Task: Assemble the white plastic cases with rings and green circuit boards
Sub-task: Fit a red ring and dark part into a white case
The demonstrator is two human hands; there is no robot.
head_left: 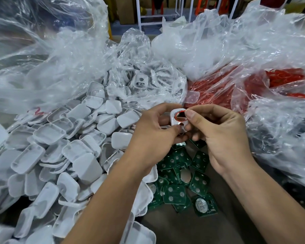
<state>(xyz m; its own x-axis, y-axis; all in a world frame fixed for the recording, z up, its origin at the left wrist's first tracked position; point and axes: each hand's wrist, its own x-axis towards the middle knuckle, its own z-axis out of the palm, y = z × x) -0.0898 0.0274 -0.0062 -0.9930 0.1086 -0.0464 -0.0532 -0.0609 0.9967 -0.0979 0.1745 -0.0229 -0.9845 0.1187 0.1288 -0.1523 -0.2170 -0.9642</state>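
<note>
- White plastic cases (pixel 49 152) are heaped at the left.
- One white case (pixel 177 118) is gripped by the left hand (pixel 153 136).
- A red ring (pixel 179 113) is pinched at its round opening by the right hand (pixel 220 136).
- Green circuit boards (pixel 181 180) are scattered below the hands.

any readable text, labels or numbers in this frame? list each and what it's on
None can be read for certain.
Red marker scrawl on the clear bag at left: crumpled, illegible.
Markings on the metal disc of one green circuit board: blurred.
White print on the other green circuit boards: too small.
</note>
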